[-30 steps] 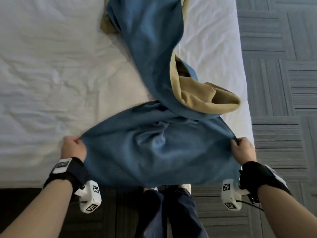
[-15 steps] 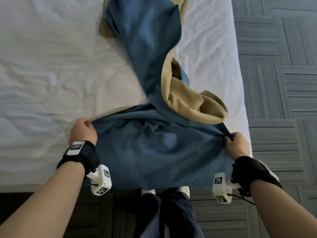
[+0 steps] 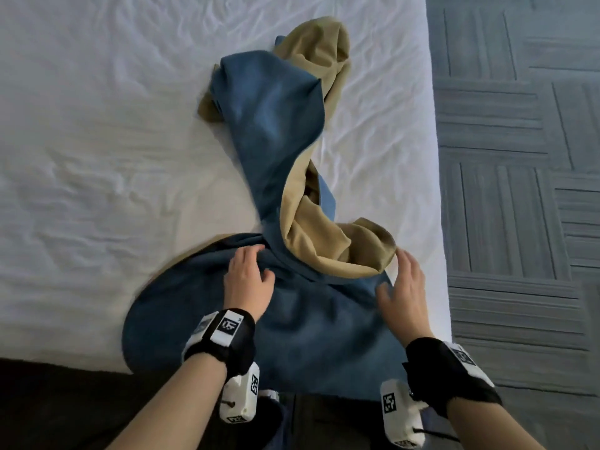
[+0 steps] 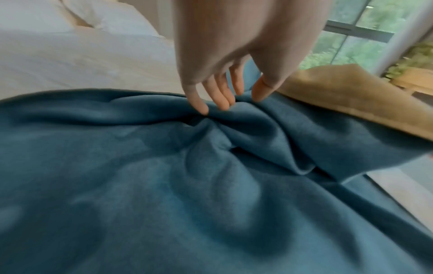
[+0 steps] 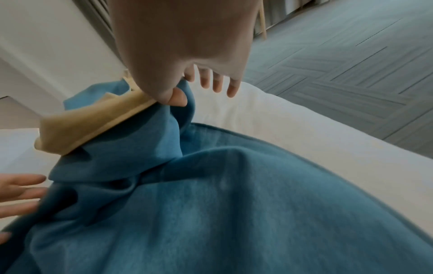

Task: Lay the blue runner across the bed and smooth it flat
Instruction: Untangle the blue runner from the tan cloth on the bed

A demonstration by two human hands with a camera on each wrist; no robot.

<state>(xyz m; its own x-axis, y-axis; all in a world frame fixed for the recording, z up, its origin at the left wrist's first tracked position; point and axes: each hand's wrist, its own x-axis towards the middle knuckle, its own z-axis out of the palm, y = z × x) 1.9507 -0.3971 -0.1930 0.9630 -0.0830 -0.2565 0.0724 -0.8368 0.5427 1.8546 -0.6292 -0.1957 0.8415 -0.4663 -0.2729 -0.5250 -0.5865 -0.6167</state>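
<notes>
The blue runner (image 3: 276, 125) lies twisted up the frame's middle on the bed (image 3: 97, 157), tan lining showing. Left hand (image 3: 248, 277) rests loose-fingered at the twist; right hand (image 3: 404, 287), fingers spread, nothing gripped, reaches the flipped fold, probably to turn it.

1. Premises: a bedroom, possibly a hotel room.
2. Evidence: a bed (image 3: 97, 157) made up with a wrinkled white sheet; white pillows (image 4: 112, 18) at its head.
3. Beside the bed: grey patterned carpet tiles (image 3: 519, 157).
4. Beyond the bed: a large window (image 4: 351, 37) showing greenery.
</notes>
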